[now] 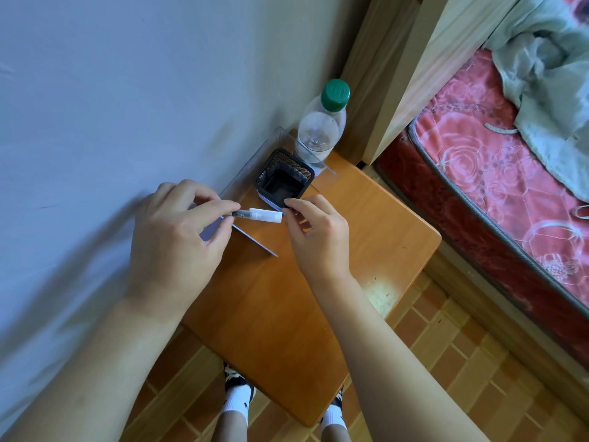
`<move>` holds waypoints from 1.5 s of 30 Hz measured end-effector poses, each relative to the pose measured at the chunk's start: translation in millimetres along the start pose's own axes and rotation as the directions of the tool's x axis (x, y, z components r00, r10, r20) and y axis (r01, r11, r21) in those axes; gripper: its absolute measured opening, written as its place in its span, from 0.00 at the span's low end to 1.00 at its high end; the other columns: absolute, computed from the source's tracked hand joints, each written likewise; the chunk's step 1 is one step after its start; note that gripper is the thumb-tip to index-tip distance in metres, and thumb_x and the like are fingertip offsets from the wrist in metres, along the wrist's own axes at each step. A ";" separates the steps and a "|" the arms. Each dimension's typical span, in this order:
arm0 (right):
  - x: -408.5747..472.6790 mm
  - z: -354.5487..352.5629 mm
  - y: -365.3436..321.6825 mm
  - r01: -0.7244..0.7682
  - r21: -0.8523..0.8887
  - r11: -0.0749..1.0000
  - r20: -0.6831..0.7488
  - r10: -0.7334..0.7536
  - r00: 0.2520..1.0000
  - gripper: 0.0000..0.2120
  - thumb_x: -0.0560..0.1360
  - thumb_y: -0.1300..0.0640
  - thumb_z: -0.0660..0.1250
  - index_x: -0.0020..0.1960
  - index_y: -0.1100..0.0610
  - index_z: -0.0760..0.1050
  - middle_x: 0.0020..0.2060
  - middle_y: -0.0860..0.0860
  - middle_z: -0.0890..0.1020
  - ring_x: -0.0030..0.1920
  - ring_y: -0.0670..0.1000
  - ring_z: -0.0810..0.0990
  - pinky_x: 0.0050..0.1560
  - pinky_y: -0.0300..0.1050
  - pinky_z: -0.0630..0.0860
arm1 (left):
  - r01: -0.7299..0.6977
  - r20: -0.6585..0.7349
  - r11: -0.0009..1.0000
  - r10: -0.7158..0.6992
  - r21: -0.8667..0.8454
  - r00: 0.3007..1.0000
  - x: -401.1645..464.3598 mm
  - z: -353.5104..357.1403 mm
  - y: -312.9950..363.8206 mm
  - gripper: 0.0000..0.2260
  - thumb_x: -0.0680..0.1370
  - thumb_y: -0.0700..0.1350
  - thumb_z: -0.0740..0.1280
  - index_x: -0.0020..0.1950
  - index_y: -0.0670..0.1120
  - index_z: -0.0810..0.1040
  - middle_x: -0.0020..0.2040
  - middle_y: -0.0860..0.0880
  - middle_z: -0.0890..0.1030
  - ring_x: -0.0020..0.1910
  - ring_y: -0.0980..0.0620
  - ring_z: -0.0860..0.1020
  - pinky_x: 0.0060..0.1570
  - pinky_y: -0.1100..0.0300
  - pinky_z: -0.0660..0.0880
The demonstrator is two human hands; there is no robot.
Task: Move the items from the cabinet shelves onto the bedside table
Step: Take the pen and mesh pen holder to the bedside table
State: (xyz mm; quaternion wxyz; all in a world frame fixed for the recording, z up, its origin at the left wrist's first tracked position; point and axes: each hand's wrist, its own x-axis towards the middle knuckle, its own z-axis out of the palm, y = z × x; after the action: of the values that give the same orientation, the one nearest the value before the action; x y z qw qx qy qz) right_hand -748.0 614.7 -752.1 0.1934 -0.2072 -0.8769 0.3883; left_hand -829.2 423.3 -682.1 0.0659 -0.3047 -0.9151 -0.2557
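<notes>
A red floral mattress (497, 173) (rumpled green blanket (548, 68) atop) over tiled floor (446, 362).

Person seen from a head-worn camera. Left hand (178, 231) and right hand (318, 237): both bare, with no rings, watch or wristband visible; nails short. Both forearms are bare for their full visible length, with no sleeve in view. Lower legs bare above white crew socks (237, 398) carrying small dark marks. Shoes (232, 376) dark with white patches, only partly visible beyond the table edge.
</notes>
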 end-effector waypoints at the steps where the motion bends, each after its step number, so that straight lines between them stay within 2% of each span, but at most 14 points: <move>1: 1.0 0.7 -0.5 0.001 -0.003 1.000 -0.002 -0.001 1.000 0.07 0.79 0.62 0.74 0.57 0.60 0.87 0.46 0.51 0.85 0.43 0.51 0.84 0.43 0.48 0.84 | 0.005 0.002 1.000 -0.005 -0.001 1.000 -0.1 -0.4 0.5 0.07 0.79 0.40 0.74 0.56 0.45 0.88 0.49 0.45 0.83 0.46 0.42 0.77 0.40 0.44 0.77; 18: 13.8 6.0 -4.5 -0.008 -0.012 1.000 -0.028 0.008 1.000 0.07 0.79 0.62 0.74 0.55 0.59 0.87 0.45 0.50 0.84 0.42 0.50 0.83 0.41 0.49 0.83 | 0.032 0.018 0.999 -0.031 -0.009 0.999 -3.4 0.8 2.4 0.08 0.78 0.40 0.75 0.57 0.44 0.88 0.50 0.46 0.83 0.47 0.44 0.76 0.41 0.51 0.75; 25: 10.7 -2.2 -9.5 -0.019 -0.028 0.999 0.000 0.019 1.000 0.13 0.79 0.62 0.74 0.63 0.59 0.85 0.46 0.51 0.84 0.41 0.49 0.82 0.42 0.45 0.84 | 0.028 0.020 0.999 -0.027 -0.020 0.999 -1.4 1.5 4.1 0.08 0.79 0.40 0.75 0.57 0.45 0.88 0.50 0.46 0.82 0.48 0.43 0.76 0.41 0.48 0.76; 29: 8.0 -17.5 -13.9 -0.030 0.065 0.997 0.021 0.029 0.999 0.13 0.78 0.64 0.74 0.62 0.60 0.84 0.45 0.50 0.83 0.41 0.49 0.82 0.43 0.45 0.84 | 0.022 0.005 1.000 -0.022 -0.019 1.000 1.0 3.3 7.6 0.08 0.79 0.40 0.74 0.57 0.45 0.88 0.50 0.46 0.82 0.49 0.44 0.76 0.42 0.51 0.75; 32: 3.3 -36.3 -22.0 -0.028 0.174 0.984 0.043 0.021 0.999 0.15 0.76 0.65 0.77 0.62 0.61 0.84 0.46 0.49 0.84 0.41 0.47 0.83 0.43 0.40 0.83 | 0.019 -0.018 1.000 -0.019 -0.025 1.000 5.9 6.0 10.7 0.07 0.79 0.40 0.74 0.56 0.45 0.88 0.49 0.46 0.82 0.48 0.43 0.77 0.42 0.49 0.75; 36: 2.7 -60.3 -29.5 -0.063 0.273 0.960 0.053 0.050 0.997 0.15 0.75 0.63 0.79 0.61 0.60 0.84 0.47 0.50 0.86 0.44 0.48 0.85 0.44 0.38 0.82 | -0.002 -0.033 0.999 0.000 -0.049 0.999 15.3 12.7 19.4 0.07 0.78 0.41 0.73 0.55 0.46 0.88 0.48 0.47 0.82 0.47 0.43 0.77 0.44 0.47 0.76; 39: 7.9 -70.5 -31.8 -0.087 0.290 0.953 0.038 0.079 0.996 0.10 0.76 0.61 0.78 0.57 0.59 0.86 0.45 0.49 0.86 0.43 0.48 0.85 0.45 0.42 0.83 | -0.032 -0.031 0.998 0.030 -0.057 0.999 21.0 19.1 29.1 0.07 0.78 0.41 0.72 0.54 0.47 0.88 0.48 0.48 0.82 0.46 0.43 0.77 0.44 0.46 0.76; 42: 13.1 -73.6 -30.2 -0.206 0.358 0.911 0.061 0.197 0.978 0.08 0.78 0.59 0.77 0.56 0.58 0.87 0.42 0.49 0.87 0.43 0.52 0.86 0.46 0.52 0.85 | -0.043 -0.049 0.997 0.041 -0.059 0.998 27.5 23.3 35.5 0.07 0.78 0.41 0.72 0.54 0.47 0.88 0.47 0.48 0.82 0.45 0.43 0.77 0.45 0.47 0.75; 45: 18.7 -76.8 -29.7 -0.272 0.422 0.865 0.068 0.269 0.961 0.07 0.78 0.60 0.76 0.55 0.58 0.87 0.40 0.49 0.87 0.41 0.54 0.87 0.46 0.56 0.85 | -0.062 -0.060 0.996 0.059 -0.057 0.996 33.3 27.0 41.3 0.07 0.78 0.41 0.73 0.54 0.47 0.88 0.47 0.48 0.82 0.46 0.43 0.78 0.46 0.48 0.75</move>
State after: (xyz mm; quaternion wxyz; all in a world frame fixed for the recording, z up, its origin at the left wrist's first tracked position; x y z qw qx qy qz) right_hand -731.6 652.2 -678.3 0.1749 -0.2793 -0.7332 0.5948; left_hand -830.7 482.7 -678.5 0.0915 -0.3265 -0.8952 -0.2891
